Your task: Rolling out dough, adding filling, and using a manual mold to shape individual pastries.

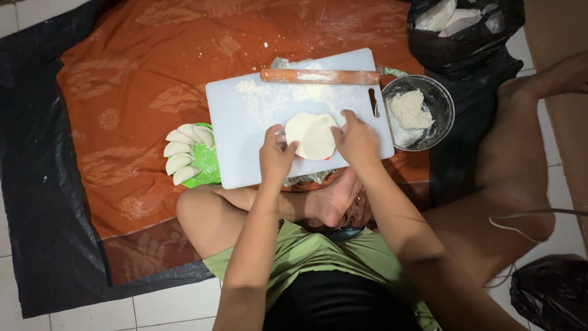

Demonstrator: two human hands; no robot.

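A flat round of pale dough (312, 134) lies over a small red-rimmed mould on the white cutting board (245, 147). My left hand (275, 157) grips the round's left edge with curled fingers. On its right edge rests my right hand (355, 141), fingers bent onto the dough. Both hands press the same round from opposite sides. A wooden rolling pin (320, 76) lies across the far edge of the board, dusted with flour.
A green plate (208, 164) with several folded dumplings sits left of the board. A metal bowl (438, 101) holding a dough lump stands to the right. Behind it is a black bag (465, 37) with white packets. My crossed legs rest on an orange cloth (135, 92).
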